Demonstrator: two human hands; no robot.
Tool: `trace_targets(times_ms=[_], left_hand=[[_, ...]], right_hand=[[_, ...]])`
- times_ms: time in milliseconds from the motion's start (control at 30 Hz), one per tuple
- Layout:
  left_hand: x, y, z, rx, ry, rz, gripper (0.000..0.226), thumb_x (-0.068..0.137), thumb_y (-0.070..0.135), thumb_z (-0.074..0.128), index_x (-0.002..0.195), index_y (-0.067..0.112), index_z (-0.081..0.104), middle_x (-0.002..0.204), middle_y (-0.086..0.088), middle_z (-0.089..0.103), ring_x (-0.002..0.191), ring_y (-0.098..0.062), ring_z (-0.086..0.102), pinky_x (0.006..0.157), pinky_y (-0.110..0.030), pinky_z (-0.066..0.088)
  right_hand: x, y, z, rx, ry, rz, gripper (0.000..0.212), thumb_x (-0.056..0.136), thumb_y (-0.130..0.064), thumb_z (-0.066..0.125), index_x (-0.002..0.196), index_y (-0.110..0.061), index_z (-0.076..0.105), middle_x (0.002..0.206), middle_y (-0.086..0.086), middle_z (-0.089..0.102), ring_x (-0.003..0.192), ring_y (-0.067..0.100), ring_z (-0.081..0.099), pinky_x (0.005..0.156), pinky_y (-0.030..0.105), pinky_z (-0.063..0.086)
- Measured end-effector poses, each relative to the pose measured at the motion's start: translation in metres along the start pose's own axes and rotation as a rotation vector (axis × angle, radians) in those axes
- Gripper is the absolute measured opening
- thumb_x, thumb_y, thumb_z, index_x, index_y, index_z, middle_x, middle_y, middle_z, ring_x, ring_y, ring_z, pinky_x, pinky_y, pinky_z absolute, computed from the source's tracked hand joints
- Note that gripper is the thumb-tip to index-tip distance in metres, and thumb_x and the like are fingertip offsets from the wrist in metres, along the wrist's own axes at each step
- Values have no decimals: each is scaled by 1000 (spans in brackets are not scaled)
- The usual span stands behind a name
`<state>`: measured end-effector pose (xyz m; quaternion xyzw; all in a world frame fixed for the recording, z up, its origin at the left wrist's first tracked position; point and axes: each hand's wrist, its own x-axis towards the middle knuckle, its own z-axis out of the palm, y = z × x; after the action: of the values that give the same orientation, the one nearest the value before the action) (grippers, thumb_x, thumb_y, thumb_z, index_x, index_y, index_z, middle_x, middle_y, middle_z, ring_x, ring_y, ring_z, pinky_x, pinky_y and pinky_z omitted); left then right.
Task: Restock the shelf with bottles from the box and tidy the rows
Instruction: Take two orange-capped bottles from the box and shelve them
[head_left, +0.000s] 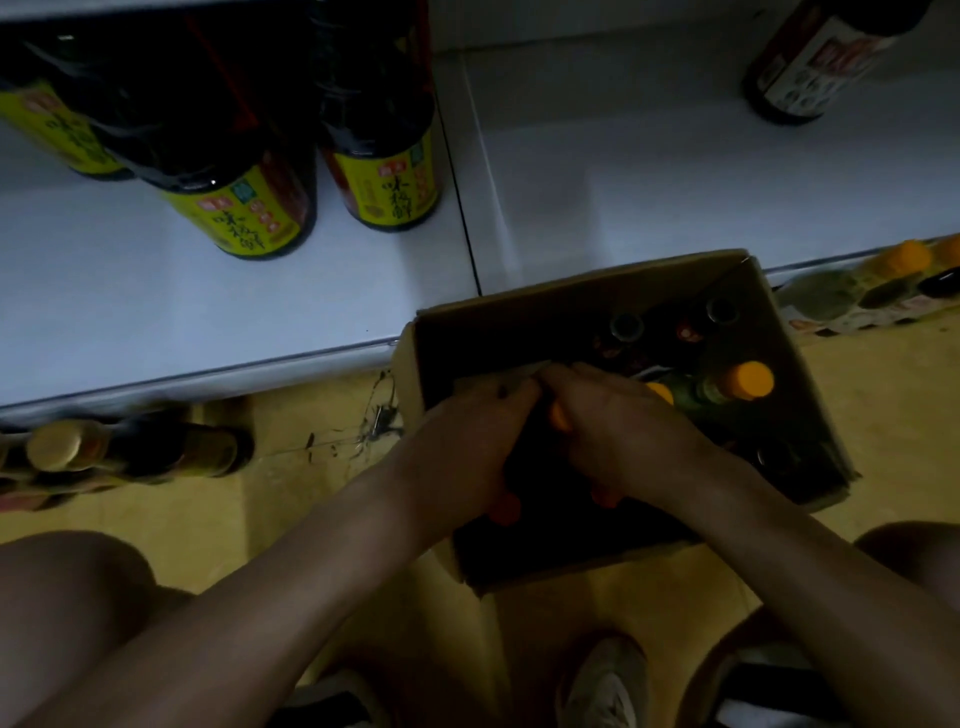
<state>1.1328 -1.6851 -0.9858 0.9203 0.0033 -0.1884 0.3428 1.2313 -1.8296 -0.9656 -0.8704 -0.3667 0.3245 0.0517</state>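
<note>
Both in the box: our left hand and right hand, fingers curled round orange-capped bottles. The shelf lies just ahead of the fingers, left hand nearer.

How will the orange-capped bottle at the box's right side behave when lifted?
The orange-capped bottle looks sealed, so probably full and heavy for its size. It leans among other bottles in the box, so lifting may knock them. Its round body would likely roll if laid on the shelf.
</note>
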Motion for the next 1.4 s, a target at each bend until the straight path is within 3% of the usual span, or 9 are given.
trace_targets(times_ms=[167, 367, 633, 800, 933, 1100, 1267, 1333, 1400], left_hand=[[7, 6, -9, 87, 169, -23, 44, 95, 16, 62, 136, 22, 45, 120, -4, 56, 107, -22, 60, 81, -29, 44], [17, 2, -15, 64, 170, -117, 46, 93, 13, 59, 136, 19, 42, 113, -7, 57, 102, -26, 61, 77, -29, 40], [25, 18, -6, -466, 353, -396, 61, 94, 6, 57, 145, 33, 38, 127, -3, 58, 108, -18, 58, 84, -29, 43], [25, 15, 5, -794, 441, -537, 66, 93, 12, 65, 146, 37, 37, 117, 3, 61, 98, -15, 59, 79, -28, 46], [24, 19, 20, -853, 567, -546, 56, 94, 12, 65, 140, 36, 43, 105, 16, 55, 85, 7, 50, 68, -8, 37], [24, 20, 34, -923, 586, -577, 35, 99, 16, 60, 130, 29, 51, 113, 9, 57, 106, -11, 54, 88, -24, 38], [26, 18, 34, -952, 583, -535, 21, 98, 16, 63, 109, 32, 54, 102, 12, 60, 97, -8, 58, 76, -20, 42], [25, 20, 35, -987, 577, -534, 19, 98, 17, 63, 107, 32, 54, 98, 17, 60, 92, -3, 58, 73, -16, 43], [24, 19, 37, -1006, 587, -547, 20, 98, 19, 64, 110, 32, 55, 103, 12, 63, 98, -8, 61, 83, -25, 48]], right_hand=[[7, 1, 10, 166, 74, 85, 41, 90, -11, 66, 129, -18, 53, 124, 6, 55, 114, 28, 57, 81, 30, 42], [7, 6, 26, 449, 237, 147, 28, 92, -7, 65, 114, -18, 54, 106, 1, 60, 95, 19, 59, 65, 25, 37], [11, 2, 34, 904, 292, 241, 27, 95, -15, 67, 119, -20, 55, 96, -12, 60, 87, 4, 55, 62, 12, 38], [13, 0, 35, 898, 278, 219, 26, 98, -27, 64, 121, -22, 55, 101, -12, 60, 97, 10, 57, 69, 17, 40], [16, 3, 36, 863, 272, 234, 28, 97, -32, 64, 123, -23, 56, 109, -4, 63, 105, 16, 59, 80, 31, 43], [18, 4, 43, 854, 284, 246, 27, 96, -32, 66, 119, -24, 56, 109, 0, 63, 108, 21, 59, 84, 35, 46], [19, 8, 48, 831, 327, 254, 32, 93, -39, 67, 121, -27, 56, 114, 3, 63, 115, 27, 55, 95, 47, 49], [19, 10, 49, 807, 358, 238, 27, 93, -39, 67, 115, -26, 57, 110, 3, 63, 112, 27, 56, 90, 43, 48], [18, 9, 50, 801, 368, 211, 20, 95, -33, 67, 109, -24, 56, 100, -3, 62, 104, 21, 57, 79, 32, 45]])
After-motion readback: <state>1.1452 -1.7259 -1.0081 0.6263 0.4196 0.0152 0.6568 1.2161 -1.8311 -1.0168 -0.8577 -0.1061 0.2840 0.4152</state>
